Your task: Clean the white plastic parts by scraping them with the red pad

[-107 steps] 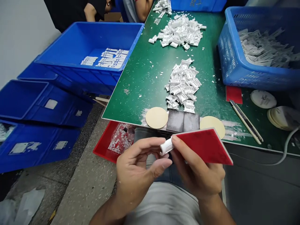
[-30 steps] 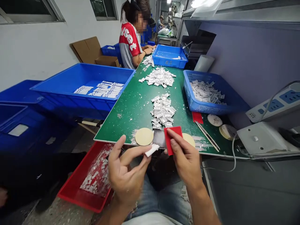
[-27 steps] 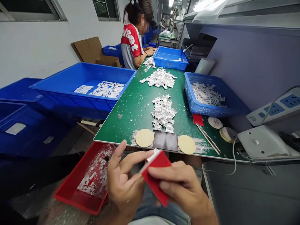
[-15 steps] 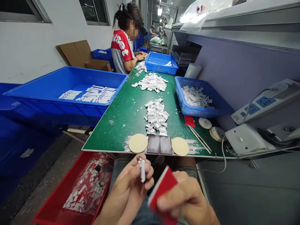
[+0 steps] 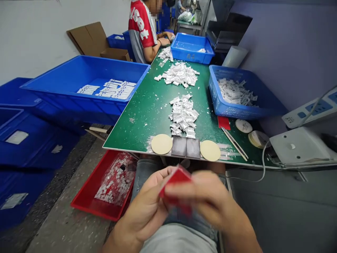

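Observation:
In front of my lap, my right hand (image 5: 214,196) grips a folded red sheet with a pale edge (image 5: 179,175), blurred by motion. The sheet overlaps the fingertips of my left hand (image 5: 144,202). That hand stays closed in a pinch on the small white plastic part seen in it half a second ago; the part is now hidden behind the red sheet. Beyond my hands, a heap of similar white parts (image 5: 183,114) lies on the green table (image 5: 147,112). Two dark square plates (image 5: 186,147) sit at its near edge, between a left cream disc (image 5: 161,144) and a right cream disc (image 5: 210,150).
A blue basket (image 5: 231,110) of parts and tweezers (image 5: 235,144) are at right. A second heap (image 5: 181,73) lies near a blue tray (image 5: 192,54) and a co-worker (image 5: 142,28). A large blue bin (image 5: 86,98) stands left; a red bin (image 5: 92,211) is below.
The red sheet in my right hand has moved left and up onto my left fingertips, covering the white part. The view has tilted downward, so the table appears higher.

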Available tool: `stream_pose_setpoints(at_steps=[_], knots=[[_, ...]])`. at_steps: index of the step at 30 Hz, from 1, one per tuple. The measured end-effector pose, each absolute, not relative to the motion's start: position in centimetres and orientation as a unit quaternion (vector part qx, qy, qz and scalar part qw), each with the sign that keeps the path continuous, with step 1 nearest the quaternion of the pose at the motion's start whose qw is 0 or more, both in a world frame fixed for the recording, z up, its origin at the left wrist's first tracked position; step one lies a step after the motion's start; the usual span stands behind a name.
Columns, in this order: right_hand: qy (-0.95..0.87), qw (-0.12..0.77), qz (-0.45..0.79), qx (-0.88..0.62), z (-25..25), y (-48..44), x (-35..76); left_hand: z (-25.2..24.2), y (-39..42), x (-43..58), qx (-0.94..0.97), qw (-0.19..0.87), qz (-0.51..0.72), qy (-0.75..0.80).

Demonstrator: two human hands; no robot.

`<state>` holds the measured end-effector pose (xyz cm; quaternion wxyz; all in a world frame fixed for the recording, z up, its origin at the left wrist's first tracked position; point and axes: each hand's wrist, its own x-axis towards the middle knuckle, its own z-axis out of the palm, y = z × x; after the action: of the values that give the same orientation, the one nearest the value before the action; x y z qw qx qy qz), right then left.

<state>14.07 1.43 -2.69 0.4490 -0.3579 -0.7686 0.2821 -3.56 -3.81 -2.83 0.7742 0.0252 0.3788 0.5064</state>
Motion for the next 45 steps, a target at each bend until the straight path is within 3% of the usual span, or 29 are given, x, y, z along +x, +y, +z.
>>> stream_pose_setpoints(at_steps=[4, 9, 15, 21, 34, 41, 45], knots=[[-0.660, 0.513, 0.276, -0.474, -3.9, 1.0, 14.2, -2.7, -3.7, -3.6, 0.023, 0.770, 0.519, 0.371], [-0.687, 0.497, 0.337, -0.409, -4.9, -0.8, 14.3, -2.7, -3.5, -3.3, 0.024, 0.788, 0.513, 0.339], [-0.747, 0.519, 0.232, -0.344, -5.0, -1.7, 13.8, -3.6, -3.1, -2.0, 0.117, 0.698, 0.621, 0.337], [-0.746, 0.540, 0.169, -0.352, -5.1, -2.0, 13.8, -3.5, -3.3, -1.2, 0.177, 0.656, 0.646, 0.347], [-0.748, 0.535, 0.154, -0.361, -4.5, -2.7, 14.1, -2.9, -3.6, -0.9, 0.084, 0.722, 0.577, 0.374], [-0.747, 0.542, 0.159, -0.351, -4.6, -2.7, 14.0, -2.6, -3.5, -0.9, 0.083, 0.725, 0.575, 0.371], [-0.715, 0.543, 0.276, -0.345, -4.2, -2.5, 14.8, -2.5, -3.4, -1.1, 0.096, 0.715, 0.568, 0.395]])
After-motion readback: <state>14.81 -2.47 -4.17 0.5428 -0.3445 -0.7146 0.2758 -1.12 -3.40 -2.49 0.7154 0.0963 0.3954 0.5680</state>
